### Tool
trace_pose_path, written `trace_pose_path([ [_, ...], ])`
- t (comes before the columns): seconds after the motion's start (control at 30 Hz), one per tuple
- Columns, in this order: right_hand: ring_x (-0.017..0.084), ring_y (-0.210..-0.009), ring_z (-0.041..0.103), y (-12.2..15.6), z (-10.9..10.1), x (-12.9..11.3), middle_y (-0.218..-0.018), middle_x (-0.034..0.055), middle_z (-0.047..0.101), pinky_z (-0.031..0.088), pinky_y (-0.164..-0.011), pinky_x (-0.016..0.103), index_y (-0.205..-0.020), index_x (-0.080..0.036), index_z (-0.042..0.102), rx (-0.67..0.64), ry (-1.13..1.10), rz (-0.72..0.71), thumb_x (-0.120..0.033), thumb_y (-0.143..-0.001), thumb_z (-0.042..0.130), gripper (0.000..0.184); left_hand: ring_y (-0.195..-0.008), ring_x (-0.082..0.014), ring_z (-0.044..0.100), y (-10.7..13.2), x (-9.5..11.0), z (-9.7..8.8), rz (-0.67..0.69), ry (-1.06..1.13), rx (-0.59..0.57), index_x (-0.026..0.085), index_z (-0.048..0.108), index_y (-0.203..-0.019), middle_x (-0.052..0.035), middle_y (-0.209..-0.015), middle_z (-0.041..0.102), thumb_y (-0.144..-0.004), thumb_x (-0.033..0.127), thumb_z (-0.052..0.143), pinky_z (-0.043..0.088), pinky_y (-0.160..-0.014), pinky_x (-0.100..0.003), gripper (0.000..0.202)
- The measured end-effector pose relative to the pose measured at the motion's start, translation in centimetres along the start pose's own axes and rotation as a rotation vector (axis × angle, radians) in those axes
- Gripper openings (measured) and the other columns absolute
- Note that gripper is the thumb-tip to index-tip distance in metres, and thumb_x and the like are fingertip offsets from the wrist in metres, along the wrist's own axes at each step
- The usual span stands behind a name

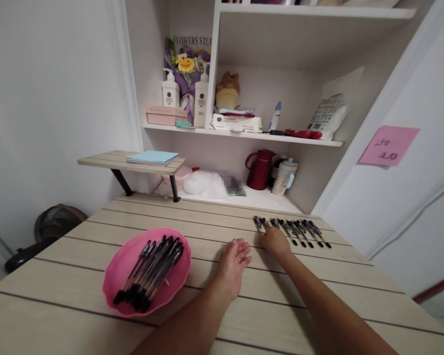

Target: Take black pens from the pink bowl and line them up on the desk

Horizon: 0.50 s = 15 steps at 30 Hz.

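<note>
My right hand [276, 240] is at the near left part of a row of black-capped pens [307, 233] on the slatted wooden table. Its fingers are closed on a pen [265, 224] whose lower end they hide. The row's pens lie roughly side by side, slightly slanted. To the left, my left hand [233, 264] hovers over or rests on the tabletop, open and holding nothing, its fingers stretched out. Left of it, a pink scalloped tray [177, 288] holds a bunch of similar clear-barrelled pens [153, 268].
A small raised shelf [96, 160] with blue paper [153, 157] stands at the table's back left. Behind the table are a white plastic bag [205, 184], a red jug [259, 170] and a pale cup [284, 176]. A pink note [389, 145] is stuck on the right wall.
</note>
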State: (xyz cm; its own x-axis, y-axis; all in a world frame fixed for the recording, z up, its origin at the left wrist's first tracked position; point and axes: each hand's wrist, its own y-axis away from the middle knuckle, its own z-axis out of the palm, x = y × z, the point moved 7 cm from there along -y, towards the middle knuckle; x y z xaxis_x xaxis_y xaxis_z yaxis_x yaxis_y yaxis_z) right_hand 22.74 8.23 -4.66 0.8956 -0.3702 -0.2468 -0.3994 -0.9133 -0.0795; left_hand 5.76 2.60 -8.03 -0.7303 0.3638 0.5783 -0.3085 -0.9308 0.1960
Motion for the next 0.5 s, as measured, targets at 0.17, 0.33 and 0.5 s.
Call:
trace_pose_path([
  [0.17, 0.025, -0.088, 0.063, 0.2, -0.2, 0.3, -0.091, 0.0204, 0.067, 0.043, -0.073, 0.029, -0.088, -0.009, 0.066, 0.001, 0.002, 0.002, -0.02, -0.072, 0.047, 0.027, -0.094, -0.0209, 0.056, 0.1, 0.2, 0.2, 0.012, 0.004, -0.014, 0.014, 0.059, -0.093, -0.0122, -0.098, 0.06, -0.074, 0.041, 0.057, 0.04, -0.084, -0.034, 0.033],
  [0.33, 0.025, -0.089, 0.062, 0.5, -0.5, 0.4, -0.092, 0.0205, 0.067, 0.042, -0.072, 0.029, -0.088, -0.008, 0.065, 0.004, 0.006, -0.003, -0.025, -0.073, 0.049, 0.028, -0.094, -0.0208, 0.056, 0.0, 0.1, 0.0, 0.01, 0.006, -0.015, 0.014, 0.059, -0.093, -0.012, -0.097, 0.06, -0.074, 0.04, 0.058, 0.04, -0.084, -0.035, 0.032],
  [0.5, 0.024, -0.089, 0.062, 1.6, -1.1, 0.2, -0.091, 0.0187, 0.067, 0.041, -0.071, 0.028, -0.089, -0.01, 0.063, 0.017, 0.015, -0.019, -0.028, -0.076, 0.046, 0.028, -0.091, -0.0206, 0.057, -0.2, 0.0, -0.1, 0.005, 0.01, -0.014, 0.014, 0.059, -0.093, -0.0122, -0.095, 0.061, -0.072, 0.042, 0.059, 0.04, -0.083, -0.035, 0.035],
])
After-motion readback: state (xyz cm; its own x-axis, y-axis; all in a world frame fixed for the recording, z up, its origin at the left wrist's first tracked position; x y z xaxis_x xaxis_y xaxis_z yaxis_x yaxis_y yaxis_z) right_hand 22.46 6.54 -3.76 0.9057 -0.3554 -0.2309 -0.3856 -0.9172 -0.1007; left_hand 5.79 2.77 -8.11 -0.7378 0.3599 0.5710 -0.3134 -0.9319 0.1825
